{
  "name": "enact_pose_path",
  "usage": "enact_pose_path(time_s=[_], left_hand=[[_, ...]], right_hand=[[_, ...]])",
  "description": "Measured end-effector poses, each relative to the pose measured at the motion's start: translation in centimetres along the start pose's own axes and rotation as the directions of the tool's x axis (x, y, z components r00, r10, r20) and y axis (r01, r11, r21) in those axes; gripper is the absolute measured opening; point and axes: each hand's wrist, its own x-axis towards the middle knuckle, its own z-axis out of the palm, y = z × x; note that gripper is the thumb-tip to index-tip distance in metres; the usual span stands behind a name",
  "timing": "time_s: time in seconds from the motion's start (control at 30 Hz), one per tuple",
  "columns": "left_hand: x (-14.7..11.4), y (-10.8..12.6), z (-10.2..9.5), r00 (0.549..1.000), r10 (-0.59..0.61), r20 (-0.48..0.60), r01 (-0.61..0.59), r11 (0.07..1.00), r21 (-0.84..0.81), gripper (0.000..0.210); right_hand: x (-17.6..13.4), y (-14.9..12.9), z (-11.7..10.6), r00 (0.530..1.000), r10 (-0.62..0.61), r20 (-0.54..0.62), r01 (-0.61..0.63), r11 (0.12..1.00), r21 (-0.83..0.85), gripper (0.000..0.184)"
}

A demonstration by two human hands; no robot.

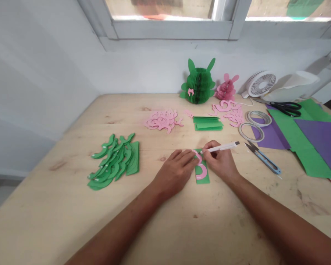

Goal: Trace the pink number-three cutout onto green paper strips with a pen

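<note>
My right hand point(220, 162) grips a white pen point(223, 147), its tip down by the upper part of a pink curved paper cutout point(202, 172). That cutout lies on a green paper strip point(205, 180) on the table. My left hand point(178, 170) lies flat with fingers stretched out, its fingertips pressing on the left edge of the cutout and strip. To the left is a heap of green curved paper cutouts point(113, 162). Beyond my hands sit a pile of pink cutouts point(161, 119) and several folded green strips point(208, 124).
At the back stand a green honeycomb paper figure point(200, 86), a smaller pink one point(226, 88) and a white fan point(262, 84). Rightward lie tape rolls point(251, 132), thread snips point(264, 159), black scissors point(287, 108), green sheets point(314, 162) and purple sheets point(322, 138).
</note>
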Motion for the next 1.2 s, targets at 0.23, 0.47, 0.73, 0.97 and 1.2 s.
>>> enact_pose_path(time_s=[0.23,0.47,0.73,0.97,1.2], left_hand=[[-0.06,-0.01,0.04,1.0,-0.003,0.006,0.003,1.0,-0.004,0.028],[-0.04,-0.02,-0.01,1.0,-0.001,0.015,0.002,1.0,-0.005,0.028],[-0.14,-0.08,0.15,1.0,-0.007,0.027,0.007,1.0,-0.011,0.027],[-0.2,-0.11,0.2,1.0,0.001,0.026,-0.001,1.0,-0.003,0.027],[-0.21,-0.1,0.27,0.998,-0.011,0.055,0.011,1.0,-0.001,0.028]], right_hand=[[-0.02,0.16,0.03,1.0,0.005,0.004,-0.005,1.0,-0.003,0.007],[-0.02,0.13,-0.01,1.0,-0.002,0.009,0.002,1.0,0.005,0.008],[-0.02,0.02,-0.07,1.0,-0.012,0.011,0.012,1.0,0.004,0.008],[-0.08,-0.35,-0.23,1.0,-0.029,0.0,0.029,0.999,-0.016,0.008],[-0.14,-0.2,-0.31,1.0,-0.025,-0.003,0.025,0.999,-0.024,0.008]])
